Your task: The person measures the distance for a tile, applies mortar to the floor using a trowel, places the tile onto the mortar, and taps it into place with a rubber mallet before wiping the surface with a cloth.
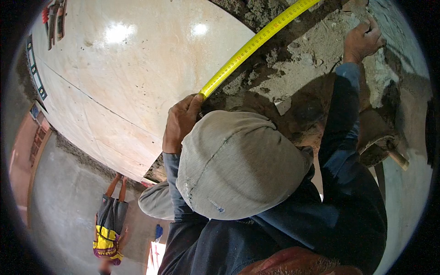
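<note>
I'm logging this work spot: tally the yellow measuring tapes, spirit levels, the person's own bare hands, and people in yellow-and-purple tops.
Yellow measuring tape: 1
Spirit level: 1
Own bare hands, left hand and right hand: 2
Person in yellow-and-purple top: 1
Total: 5

The tape measure blade is bright yellow with fine black graduations; the large tile is cream mottled with peach-tan, crossed by thin dark lines; the sleeves are dark navy; the seamed cloth is beige-grey; the bystander's shirt is yellow and purple, the shorts charcoal; the mortar is grey-brown.
</note>
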The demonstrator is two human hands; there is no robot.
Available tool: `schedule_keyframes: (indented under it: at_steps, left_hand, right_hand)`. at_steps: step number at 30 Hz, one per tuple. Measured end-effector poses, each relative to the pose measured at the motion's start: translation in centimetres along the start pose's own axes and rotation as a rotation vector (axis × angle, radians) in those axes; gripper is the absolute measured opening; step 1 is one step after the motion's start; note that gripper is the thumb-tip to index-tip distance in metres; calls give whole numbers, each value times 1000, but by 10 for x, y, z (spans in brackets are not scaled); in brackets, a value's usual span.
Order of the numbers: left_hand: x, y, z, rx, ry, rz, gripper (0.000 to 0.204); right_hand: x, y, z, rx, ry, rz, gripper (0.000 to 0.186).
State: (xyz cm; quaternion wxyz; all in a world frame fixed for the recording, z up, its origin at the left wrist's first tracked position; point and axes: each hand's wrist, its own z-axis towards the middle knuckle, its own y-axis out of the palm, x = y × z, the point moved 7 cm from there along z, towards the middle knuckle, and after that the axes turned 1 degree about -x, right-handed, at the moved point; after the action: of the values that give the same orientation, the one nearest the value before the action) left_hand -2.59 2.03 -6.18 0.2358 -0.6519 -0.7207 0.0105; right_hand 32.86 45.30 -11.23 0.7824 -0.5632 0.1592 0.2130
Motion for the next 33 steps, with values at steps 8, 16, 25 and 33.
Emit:
schedule_keyframes:
  at_steps: [8, 16, 25, 33]
  left_hand:
    - [0, -1, -1, 3, 2, 23, 41]
    - [-7, 2, 5, 2, 47, -40, 42]
    - [42, -25, -36, -142, 283, 159, 46]
    - [-37, -134, -10, 35, 320, -217, 37]
  right_hand:
    - [3, 0, 0, 27, -93, -45, 43]
    - [-5, 0, 3, 72, -116, -124, 37]
    - [-17, -20, -1, 92, -77, -312, 33]
    - [-35, -9, -4, 67, -7, -309, 25]
